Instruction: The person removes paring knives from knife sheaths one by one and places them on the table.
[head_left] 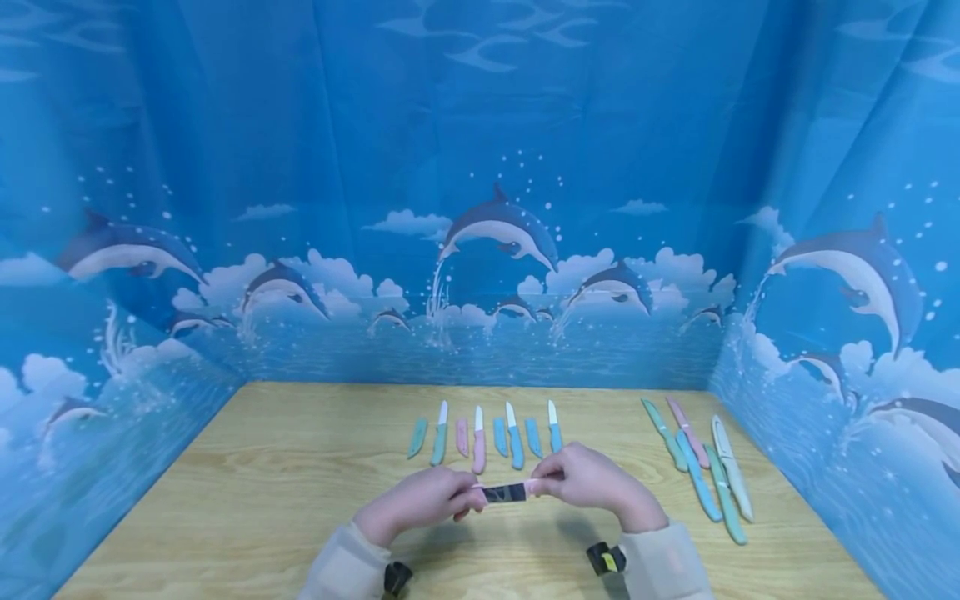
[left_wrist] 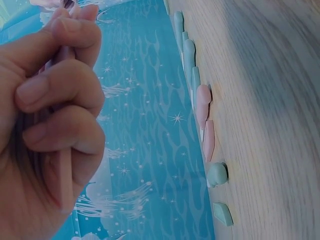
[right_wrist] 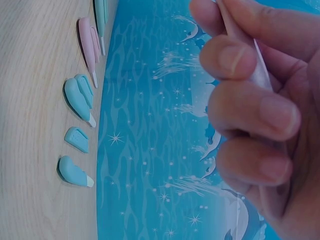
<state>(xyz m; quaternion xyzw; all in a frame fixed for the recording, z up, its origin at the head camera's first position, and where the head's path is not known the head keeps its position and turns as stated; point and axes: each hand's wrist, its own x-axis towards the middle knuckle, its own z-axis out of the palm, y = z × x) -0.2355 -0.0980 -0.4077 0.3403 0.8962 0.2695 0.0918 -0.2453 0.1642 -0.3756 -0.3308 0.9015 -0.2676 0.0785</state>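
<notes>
Backdrop: we've got a blue dolphin-print cloth (head_left: 480, 167) hanging on three sides, at nine, twelve and three o'clock.
Print: we see leaping dolphins, white clouds, bubbles and a band of rippled sea low down.
Folds: we spot soft vertical creases at the two rear corners.
Table: a pale wooden tabletop (head_left: 285, 483) with fine grain runs from twelve back to six o'clock.
Light: we're seeing even, soft brightness, with faint shadows on the wood near six o'clock.
</notes>
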